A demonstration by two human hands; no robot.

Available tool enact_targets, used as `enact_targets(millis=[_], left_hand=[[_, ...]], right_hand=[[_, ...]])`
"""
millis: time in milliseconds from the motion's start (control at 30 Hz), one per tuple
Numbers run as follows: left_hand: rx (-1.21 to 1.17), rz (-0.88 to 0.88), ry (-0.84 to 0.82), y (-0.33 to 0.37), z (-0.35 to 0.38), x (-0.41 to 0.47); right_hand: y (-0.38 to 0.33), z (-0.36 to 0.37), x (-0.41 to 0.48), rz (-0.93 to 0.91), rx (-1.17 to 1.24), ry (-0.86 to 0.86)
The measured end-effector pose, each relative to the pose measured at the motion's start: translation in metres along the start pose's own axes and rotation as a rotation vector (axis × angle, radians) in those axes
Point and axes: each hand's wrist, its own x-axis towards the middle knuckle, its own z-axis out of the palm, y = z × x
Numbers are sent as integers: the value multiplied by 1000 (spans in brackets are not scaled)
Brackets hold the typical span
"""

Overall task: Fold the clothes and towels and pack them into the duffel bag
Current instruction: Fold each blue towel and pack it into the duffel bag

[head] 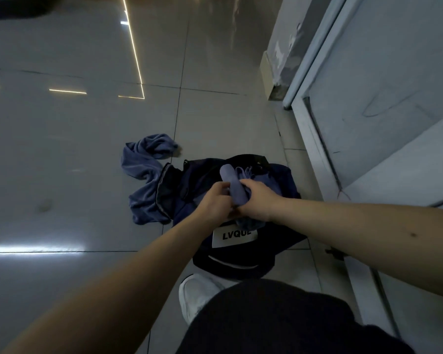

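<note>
Both bare arms reach forward and down; left hand (215, 203) and right hand (257, 200) meet, fingers curled round a rolled towel (230, 176).

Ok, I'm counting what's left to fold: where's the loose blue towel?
Head view: the towel lies crumpled on the floor against the left side of the bag, left of the left hand and right hand gripping a rolled cloth.
</note>
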Motion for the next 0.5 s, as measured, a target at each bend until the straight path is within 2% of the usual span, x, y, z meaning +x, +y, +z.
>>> enact_targets(millis=[67,200,267,367,500], left_hand=[[79,21,46,-6,0,3],[635,114,169,-20,4,0],[872,144,114,-24,11,0],[1100,108,-43,-23,29,0],[1189,185,-108,-24,46,0]], right_hand=[[11,-6,-1,8,51,13],[28,-23,-4,-14,5,58],[36,-32,-2,-17,-5,106],[41,-42,-2,-2,13,172],[40,-39,6,23,53,199]])
